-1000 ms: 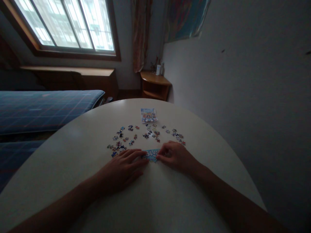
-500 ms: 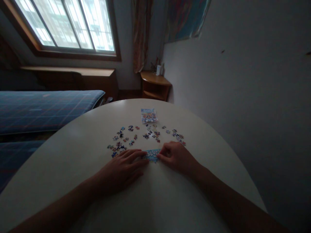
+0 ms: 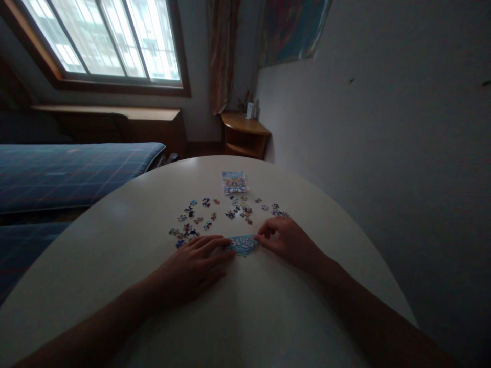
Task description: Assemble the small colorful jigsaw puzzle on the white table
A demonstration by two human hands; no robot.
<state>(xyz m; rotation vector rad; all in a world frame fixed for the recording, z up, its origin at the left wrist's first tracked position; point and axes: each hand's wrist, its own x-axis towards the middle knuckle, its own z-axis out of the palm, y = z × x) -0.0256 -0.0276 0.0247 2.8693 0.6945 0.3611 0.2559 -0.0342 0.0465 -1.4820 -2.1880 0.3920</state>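
Observation:
A partly joined jigsaw puzzle [image 3: 244, 245], a blue strip with pale lettering, lies on the white round table in front of me. My left hand [image 3: 197, 258] rests flat at its left end, fingers stretched out and the fingertips on the strip. At the right end is my right hand [image 3: 282, 239], thumb and forefinger brought together against the strip's edge. Anything between those fingertips is too small to make out. Loose jigsaw pieces [image 3: 187, 231] are scattered left of the strip and beyond it, some close to my left hand's fingers.
Farther back on the table [image 3: 153, 214] lies a picture sheet [image 3: 235, 183] with a blue and orange print. More loose pieces [image 3: 275, 208] sit just beyond my right hand. A plaid mattress [image 3: 76, 171] stands to the left; a wall [image 3: 383, 153] runs along the right.
My right hand has slid slightly right and away from me, from over the strip to its right edge, uncovering more of the lettering. The left hand stays in place.

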